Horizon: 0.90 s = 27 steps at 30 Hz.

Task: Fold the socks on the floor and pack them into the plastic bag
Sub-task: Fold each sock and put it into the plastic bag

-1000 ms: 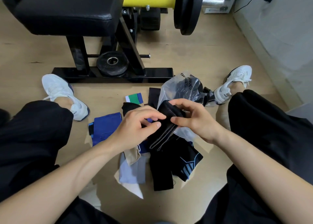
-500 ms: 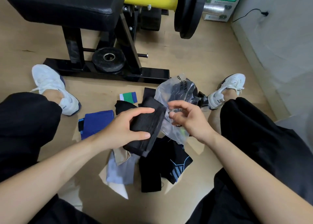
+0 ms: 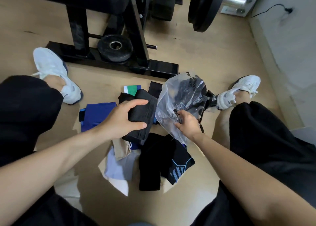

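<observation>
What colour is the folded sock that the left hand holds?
Black. The folded sock in the left hand shows best in the head view.

Black folded sock (image 3: pixel 142 114), clear plastic bag (image 3: pixel 172 97), blue sock (image 3: pixel 97 114), green-and-white striped sock (image 3: pixel 131 89), tan floor (image 3: pixel 196 55).

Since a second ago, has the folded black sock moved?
Yes. The folded black sock, gripped by the left hand, has shifted left, off the front of the plastic bag and toward the blue sock.

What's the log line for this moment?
left hand: grips folded black socks | right hand: holds plastic bag | socks outside bag
</observation>
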### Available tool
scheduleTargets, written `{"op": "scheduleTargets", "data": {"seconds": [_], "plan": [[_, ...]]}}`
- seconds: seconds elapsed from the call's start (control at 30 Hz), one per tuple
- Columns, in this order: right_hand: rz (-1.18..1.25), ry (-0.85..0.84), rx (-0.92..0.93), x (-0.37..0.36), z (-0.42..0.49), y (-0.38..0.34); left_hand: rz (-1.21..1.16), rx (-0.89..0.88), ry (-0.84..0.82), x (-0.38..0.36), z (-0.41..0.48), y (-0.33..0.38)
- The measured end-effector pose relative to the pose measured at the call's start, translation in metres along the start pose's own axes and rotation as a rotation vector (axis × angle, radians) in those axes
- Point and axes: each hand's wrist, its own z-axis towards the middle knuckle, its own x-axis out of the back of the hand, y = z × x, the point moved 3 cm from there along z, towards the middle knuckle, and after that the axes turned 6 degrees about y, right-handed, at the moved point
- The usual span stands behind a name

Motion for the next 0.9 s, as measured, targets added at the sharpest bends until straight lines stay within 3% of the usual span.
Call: {"op": "scheduleTargets", "data": {"seconds": [0.13, 0.27, 0.6, 0.9], "plan": [[0.036, 0.046, -0.035, -0.016, 0.016, -0.001, -0.017, -0.012, -0.021, -0.008, 0.001, 0.000], [0.012, 0.108, 0.043, -0.008, 0.017, 0.002, -0.009, -0.021, -0.015, -0.013, 0.004, 0.002], [0.030, 0.228, 0.371, 0.112, -0.004, -0.038, -0.022, -0.122, 0.040, -0.017, 0.003, 0.036], [0.115, 0.329, 0.454, 0.167, -0.010, -0.069, -0.059, -0.146, 0.086, -0.014, 0.008, 0.058]]}}
